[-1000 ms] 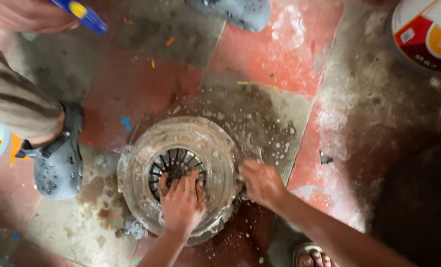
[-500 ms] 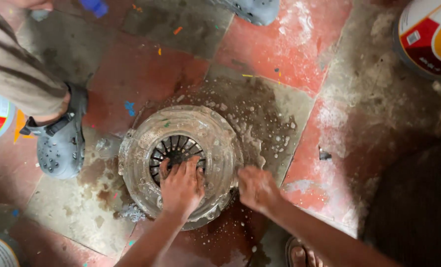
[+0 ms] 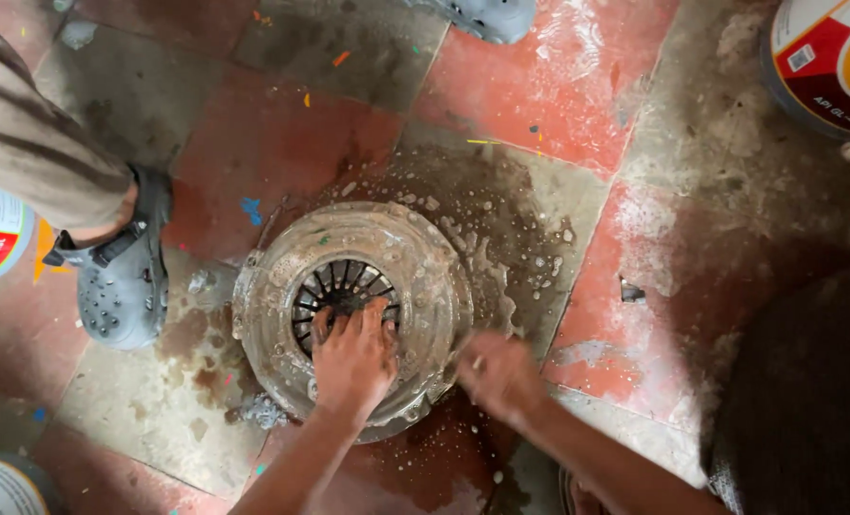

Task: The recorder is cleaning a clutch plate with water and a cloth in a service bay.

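Our left hand (image 3: 351, 360) still presses flat, fingers spread, on the round metal part (image 3: 349, 310) that sits on the wet floor (image 3: 559, 105). Our right hand (image 3: 497, 374) has slid down beside the part's rim and looks blurry from moving, so we cannot tell its shape. We keep scrubbing. More suds (image 3: 487, 262) spread out.

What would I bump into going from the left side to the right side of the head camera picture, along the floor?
Grey clog shoe → round metal disc with the left hand on it → right hand, blurred, at the disc's edge → chipped spot in the red tile → red and white bucket.
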